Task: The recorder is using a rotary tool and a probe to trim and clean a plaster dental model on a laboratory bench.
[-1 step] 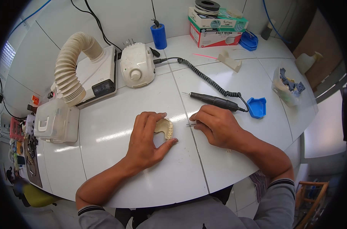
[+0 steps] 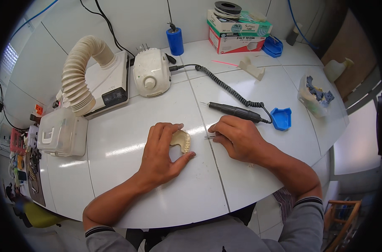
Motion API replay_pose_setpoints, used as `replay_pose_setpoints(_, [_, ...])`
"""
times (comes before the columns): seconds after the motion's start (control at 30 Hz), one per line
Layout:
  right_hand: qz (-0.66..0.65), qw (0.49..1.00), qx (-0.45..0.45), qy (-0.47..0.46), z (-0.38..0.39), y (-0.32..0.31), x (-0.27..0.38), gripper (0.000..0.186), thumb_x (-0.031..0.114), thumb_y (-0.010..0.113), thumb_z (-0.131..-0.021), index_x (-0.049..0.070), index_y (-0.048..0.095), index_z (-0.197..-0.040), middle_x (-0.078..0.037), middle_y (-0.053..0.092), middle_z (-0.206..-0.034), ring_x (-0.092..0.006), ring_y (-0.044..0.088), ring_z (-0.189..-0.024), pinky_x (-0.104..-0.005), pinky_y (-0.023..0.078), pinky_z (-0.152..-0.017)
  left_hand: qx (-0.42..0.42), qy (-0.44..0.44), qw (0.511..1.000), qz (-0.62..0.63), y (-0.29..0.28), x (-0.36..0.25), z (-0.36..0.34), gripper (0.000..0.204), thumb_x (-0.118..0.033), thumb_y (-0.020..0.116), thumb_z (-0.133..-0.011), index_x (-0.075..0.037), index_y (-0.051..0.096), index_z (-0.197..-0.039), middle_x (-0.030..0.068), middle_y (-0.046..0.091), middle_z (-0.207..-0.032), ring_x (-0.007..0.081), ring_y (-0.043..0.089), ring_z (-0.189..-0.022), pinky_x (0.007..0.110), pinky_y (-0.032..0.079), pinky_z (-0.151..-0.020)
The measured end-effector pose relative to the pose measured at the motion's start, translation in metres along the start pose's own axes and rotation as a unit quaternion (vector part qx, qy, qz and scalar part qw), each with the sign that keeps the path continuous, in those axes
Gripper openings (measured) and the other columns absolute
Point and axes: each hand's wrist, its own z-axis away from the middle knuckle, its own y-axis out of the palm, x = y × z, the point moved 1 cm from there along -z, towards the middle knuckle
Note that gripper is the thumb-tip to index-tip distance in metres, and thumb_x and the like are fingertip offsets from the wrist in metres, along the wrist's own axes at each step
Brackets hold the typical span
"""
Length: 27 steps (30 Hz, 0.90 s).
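A cream-coloured dental cast (image 2: 184, 144), horseshoe-shaped with a row of teeth along its right side, rests at the middle of the white table. My left hand (image 2: 159, 151) grips it, fingers over the far edge and thumb at the near edge. Just right of the cast, my right hand (image 2: 241, 140) pinches a thin, metallic-looking tool (image 2: 209, 137); only its short tip shows, pointing left toward the teeth without touching them. The rest of that tool is hidden by my fingers.
Beyond my right hand lies a black handpiece (image 2: 235, 111), its coiled cord running to a white control unit (image 2: 152, 72). A blue tray (image 2: 281, 119) sits beside it. To the left stand a ribbed suction hose (image 2: 76, 80) and a translucent box (image 2: 62, 133). Boxes (image 2: 238, 42) are stacked at the back.
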Motion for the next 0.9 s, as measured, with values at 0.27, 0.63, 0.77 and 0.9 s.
replay_pose_setpoints(0.27, [0.04, 0.995, -0.087, 0.027, -0.008, -0.012, 0.0, 0.019, 0.005, 0.082, -0.092, 0.004, 0.077, -0.111, -0.011, 0.071, -0.099, -0.031, 0.072, -0.088, -0.0424, 0.058, -0.075, 0.015, -0.003, 1.0, -0.01, 0.002, 0.004, 0.001, 0.081, -0.032, 0.095, -0.082, -0.001, 0.058, -0.146, 0.02, 0.056, -0.136, 0.038, 0.055, -0.129, 0.048, 0.05, -0.11])
replay_pose_setpoints(0.63, [0.261, 0.945, -0.008, 0.199, -0.008, -0.024, -0.013, 0.03, 0.026, 0.084, -0.095, 0.004, 0.077, -0.114, -0.013, 0.068, -0.113, -0.0311, 0.063, -0.114, -0.044, 0.049, -0.099, -0.031, 0.033, 0.999, -0.01, 0.002, 0.006, 0.002, 0.073, -0.034, 0.089, -0.087, 0.001, 0.058, -0.143, 0.0206, 0.054, -0.134, 0.0378, 0.053, -0.128, 0.048, 0.048, -0.109])
replay_pose_setpoints(0.77, [0.216, 0.957, -0.054, 0.186, -0.007, -0.022, -0.01, 0.034, 0.026, 0.082, -0.098, 0.005, 0.068, -0.12, -0.015, 0.066, -0.11, -0.0352, 0.069, -0.103, -0.0483, 0.056, -0.09, -0.105, 0.086, 0.991, 0.003, -0.006, 0.003, 0.001, 0.051, -0.032, 0.087, -0.091, 0.001, 0.061, -0.122, 0.0183, 0.059, -0.12, 0.0342, 0.056, -0.116, 0.045, 0.049, -0.097])
replay_pose_setpoints(0.9, [0.15, 0.972, -0.161, 0.078, -0.028, -0.035, 0.001, 0.038, 0.024, 0.081, -0.1, 0.007, 0.059, -0.126, -0.016, 0.067, -0.109, -0.0386, 0.074, -0.088, -0.05, 0.06, -0.079, -0.107, 0.102, 0.981, 0.124, -0.011, 0.0, -0.03, 0.039, -0.032, 0.084, -0.096, -0.002, 0.06, -0.097, 0.0104, 0.061, -0.091, 0.0238, 0.058, -0.085, 0.038, 0.048, -0.076])
